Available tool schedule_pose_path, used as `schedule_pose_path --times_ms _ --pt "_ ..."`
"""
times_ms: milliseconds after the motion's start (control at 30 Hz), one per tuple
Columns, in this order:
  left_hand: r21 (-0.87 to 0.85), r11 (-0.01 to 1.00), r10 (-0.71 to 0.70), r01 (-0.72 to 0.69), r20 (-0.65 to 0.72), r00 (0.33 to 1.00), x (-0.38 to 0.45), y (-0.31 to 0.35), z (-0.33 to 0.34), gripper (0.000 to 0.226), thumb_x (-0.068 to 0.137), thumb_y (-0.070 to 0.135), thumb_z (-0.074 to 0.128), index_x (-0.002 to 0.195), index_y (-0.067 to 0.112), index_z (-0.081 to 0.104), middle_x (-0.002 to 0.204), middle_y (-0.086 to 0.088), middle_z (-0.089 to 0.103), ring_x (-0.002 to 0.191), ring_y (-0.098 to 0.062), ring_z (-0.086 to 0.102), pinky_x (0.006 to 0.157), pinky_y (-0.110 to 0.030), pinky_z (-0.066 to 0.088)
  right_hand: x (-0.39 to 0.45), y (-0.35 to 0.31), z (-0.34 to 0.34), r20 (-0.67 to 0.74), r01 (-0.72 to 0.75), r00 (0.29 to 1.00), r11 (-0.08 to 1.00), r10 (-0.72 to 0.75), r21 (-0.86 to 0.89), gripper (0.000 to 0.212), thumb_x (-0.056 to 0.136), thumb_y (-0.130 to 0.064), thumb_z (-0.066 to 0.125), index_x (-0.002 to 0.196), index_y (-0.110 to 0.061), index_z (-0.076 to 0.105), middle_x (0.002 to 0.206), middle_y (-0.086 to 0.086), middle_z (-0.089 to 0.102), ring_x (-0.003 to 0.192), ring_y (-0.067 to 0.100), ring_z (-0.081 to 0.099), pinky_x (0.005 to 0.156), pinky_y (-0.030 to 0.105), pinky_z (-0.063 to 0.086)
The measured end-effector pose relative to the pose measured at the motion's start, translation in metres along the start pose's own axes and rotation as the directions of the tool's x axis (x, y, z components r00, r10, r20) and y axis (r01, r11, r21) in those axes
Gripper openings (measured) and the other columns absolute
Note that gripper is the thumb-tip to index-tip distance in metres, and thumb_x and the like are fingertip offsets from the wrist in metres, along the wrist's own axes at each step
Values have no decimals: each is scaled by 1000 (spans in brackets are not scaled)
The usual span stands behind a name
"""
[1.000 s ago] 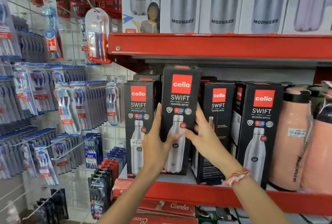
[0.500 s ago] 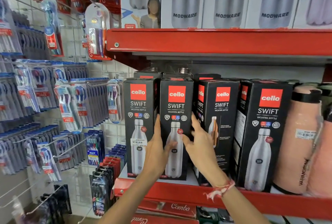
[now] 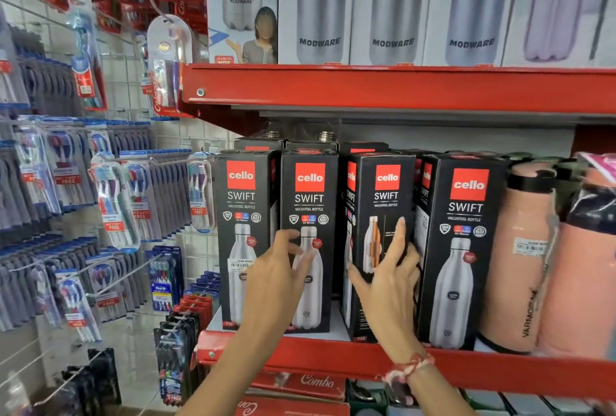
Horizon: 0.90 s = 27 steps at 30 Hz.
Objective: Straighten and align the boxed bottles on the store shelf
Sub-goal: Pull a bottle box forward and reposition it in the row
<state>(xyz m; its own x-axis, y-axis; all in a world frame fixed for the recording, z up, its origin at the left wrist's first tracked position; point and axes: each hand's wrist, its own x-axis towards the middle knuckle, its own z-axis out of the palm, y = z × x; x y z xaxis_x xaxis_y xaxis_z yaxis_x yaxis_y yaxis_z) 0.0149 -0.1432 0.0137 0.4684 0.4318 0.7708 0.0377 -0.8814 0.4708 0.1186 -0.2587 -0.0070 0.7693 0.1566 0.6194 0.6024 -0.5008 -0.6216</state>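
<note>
The left hand (image 3: 276, 269) is held with its fingers loosely spread and laid against the front of the second Cello Swift box (image 3: 308, 242), gripping nothing; it is judged to be steadying that box so its face stays square to the aisle. The right hand (image 3: 388, 272) is opened wide, fingers extended upward and the thumb swung out toward 9 o'clock, and is set flat on the front of the third Cello Swift box (image 3: 376, 235). That box is turned so that a side panel is shown, and the flat contact is judged to be meant for twisting it back into line. A red and white thread band (image 3: 408, 370) is worn on the right wrist.

At 9 o'clock of the left hand the first Cello Swift box (image 3: 241, 239) is seen just beside the second, both fronts flush. At 3 o'clock of the right hand a fourth Cello Swift box (image 3: 465, 249) is stood, also slightly turned, and beyond it a peach flask (image 3: 515, 259). All are carried on the red shelf (image 3: 333, 357). At 12 o'clock, Modware bottle boxes (image 3: 393, 8) are ranged on the upper shelf (image 3: 400, 87).

A second ago the second box was lifted above its neighbours between both hands; half a second ago it had been set down, both hands on it. Now the right hand has been shifted to the third box.
</note>
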Motion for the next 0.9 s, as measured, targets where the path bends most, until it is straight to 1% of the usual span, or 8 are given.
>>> schedule_pose_path --times_ms 100,200,367,467,567,633,767,900 --pt "-337 932 -127 132 39 991 1 10 4 33 88 35 63 117 22 56 106 8 70 79 1 68 65 -24 58 2 6 -6 1 71 997 990 -71 118 111 81 -31 71 141 -47 -21 146 24 20 133 41 28 102 50 37" --pt "-475 858 -127 196 174 977 4 17 7 43 86 28 67 127 24 54 119 7 66 106 4 61 83 -28 58 6 11 -24 38 188 978 953 -203 237 109 79 -41 70 138 -55 -21 147 14 20 139 30 27 110 48 33" --pt "-529 831 -41 175 256 966 6 30 12 72 86 24 66 146 30 27 134 15 49 121 5 48 91 -6 45 15 14 -74 185 234 923 872 -339 429 108 78 -37 73 146 -45 -9 135 -26 21 124 -26 19 98 -3 18" --pt "-622 754 83 212 410 908 2 41 13 74 89 17 63 148 31 22 136 14 53 121 5 52 98 -12 45 17 20 -97 283 196 879 832 -383 519 105 75 -41 73 143 -54 -6 151 -23 19 138 -8 22 114 23 24" --pt "-630 755 106 183 392 914 2 48 21 62 89 14 62 143 27 35 131 13 61 119 0 57 99 -20 47 27 28 -104 359 187 829 818 -429 544 102 77 -40 71 145 -52 -5 158 -23 7 143 -6 9 120 42 18" --pt "-617 767 60 178 344 937 3 49 31 63 88 15 65 143 26 35 133 9 60 120 -4 57 103 -27 46 38 32 -101 421 161 796 822 -435 547 99 83 -33 69 144 -52 -6 157 -29 3 143 -8 7 120 43 16" --pt "-540 825 -9 164 279 960 5 50 57 72 88 18 65 147 28 27 129 29 53 115 18 49 95 -5 37 56 38 -81 507 93 790 885 -345 457 101 86 -15 63 145 -48 -13 148 -31 24 140 2 29 118 43 25" --pt "-425 881 -98 207 264 960 2 43 82 77 89 24 64 149 35 17 101 27 60 85 9 59 76 -8 45 56 40 -62 489 45 847 944 -209 327 98 88 -1 57 149 -30 -14 152 -5 34 130 11 43 100 15 34"
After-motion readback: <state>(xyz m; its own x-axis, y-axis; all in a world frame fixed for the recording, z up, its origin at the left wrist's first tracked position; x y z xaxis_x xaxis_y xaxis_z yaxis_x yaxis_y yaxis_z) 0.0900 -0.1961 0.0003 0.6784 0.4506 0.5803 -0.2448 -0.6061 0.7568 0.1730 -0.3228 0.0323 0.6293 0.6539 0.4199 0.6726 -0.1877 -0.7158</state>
